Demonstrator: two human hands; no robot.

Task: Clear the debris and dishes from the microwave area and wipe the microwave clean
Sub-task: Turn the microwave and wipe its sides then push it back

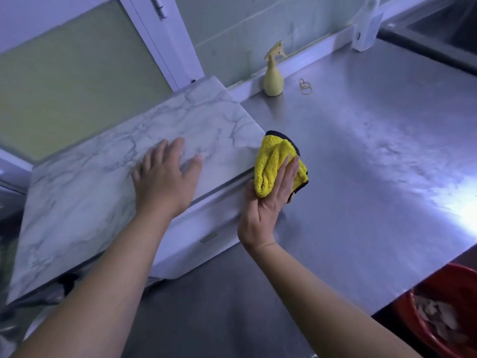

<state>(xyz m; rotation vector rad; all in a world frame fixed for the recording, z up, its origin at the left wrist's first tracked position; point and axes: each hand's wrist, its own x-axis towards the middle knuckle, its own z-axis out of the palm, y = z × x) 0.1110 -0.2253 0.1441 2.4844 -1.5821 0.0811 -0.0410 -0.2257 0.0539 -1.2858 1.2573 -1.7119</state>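
Observation:
The microwave (201, 233) is a white box with a marble-patterned top (85, 192), standing on the steel counter (374, 156) at the left. My left hand (165, 179) lies flat on the marble top with fingers spread. My right hand (268, 202) presses a bunched yellow cloth (276, 161) with a dark edge against the microwave's right side, near its top corner, with the fingers straight.
A pale yellow spray bottle (273, 73) stands by the back wall. Rubber bands (305, 87) lie on the counter to its right. A white bottle (366, 24) stands at the far back. A red basin (444, 311) holding scraps sits below the counter's front right edge.

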